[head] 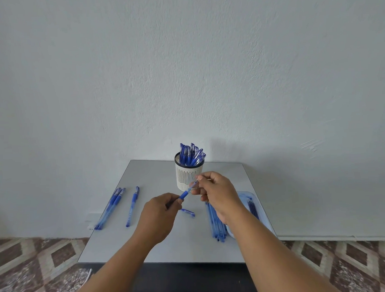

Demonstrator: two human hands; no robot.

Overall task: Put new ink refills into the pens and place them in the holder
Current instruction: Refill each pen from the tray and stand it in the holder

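While both hands pinch one blue pen (187, 191) above the table (160, 245) — left hand (161, 214) at grip end, right hand (217, 193) at barrel — white slotted holder (189, 178) behind is packed with capped pens (190, 155); tray (258, 205) at right holds refills (252, 209).

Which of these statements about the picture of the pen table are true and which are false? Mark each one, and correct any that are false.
1. The white holder already has blue pens standing in it. True.
2. Both hands grip one pen. True: the left hand holds the pen at its lower end and the right hand at its upper end.
3. A loose pen cap lies on the floor. False: it lies on the table, below the hands.
4. The holder lies on its side. False: it stands upright at the far side of the table.
5. Three pens lie left of the hands. True.
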